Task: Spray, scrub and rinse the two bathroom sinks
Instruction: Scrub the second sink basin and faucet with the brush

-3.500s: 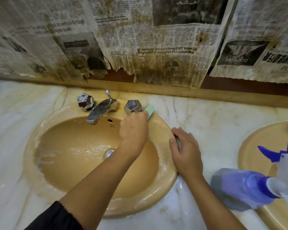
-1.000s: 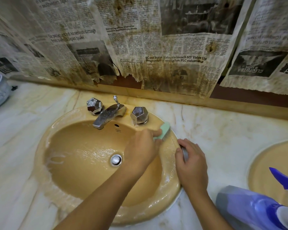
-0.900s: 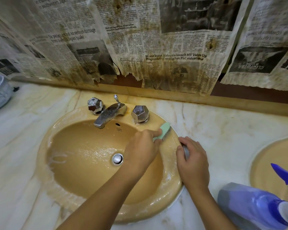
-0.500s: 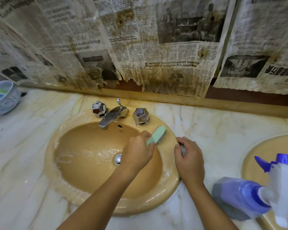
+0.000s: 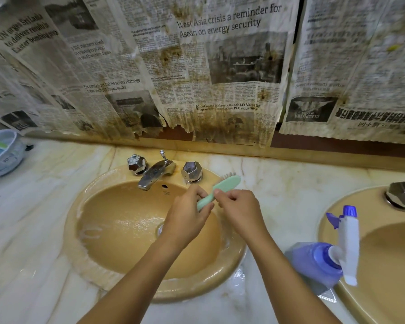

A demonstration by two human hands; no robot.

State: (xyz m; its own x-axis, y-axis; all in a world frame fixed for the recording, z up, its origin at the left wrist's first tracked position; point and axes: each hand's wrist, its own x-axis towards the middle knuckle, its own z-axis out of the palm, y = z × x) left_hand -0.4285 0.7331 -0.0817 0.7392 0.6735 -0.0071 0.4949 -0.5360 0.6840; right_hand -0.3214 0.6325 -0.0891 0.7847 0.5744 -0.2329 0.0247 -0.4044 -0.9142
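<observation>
We saw left sink (image 5: 229, 274) bowl open on left side; both hands (image 5: 187, 218) (image 5: 241, 211) with green brush (image 5: 220, 189) blocked right part. Faucet spout (image 5: 153, 175) and two knobs (image 5: 137, 163) (image 5: 192, 171) crowded back rim. Spray bottle (image 5: 318, 263) lay between sinks, nozzle overhanging right sink (image 5: 332, 228) rim. Counter (image 5: 33, 230) left of sink was free up to tub (image 5: 2, 153) at far-left edge. Newspaper (image 5: 150, 78) hung low over backsplash.

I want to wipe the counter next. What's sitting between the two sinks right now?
In the head view, a purple spray bottle stands on the marble counter between the left sink and the right sink, overlapping the right sink's rim.
</observation>
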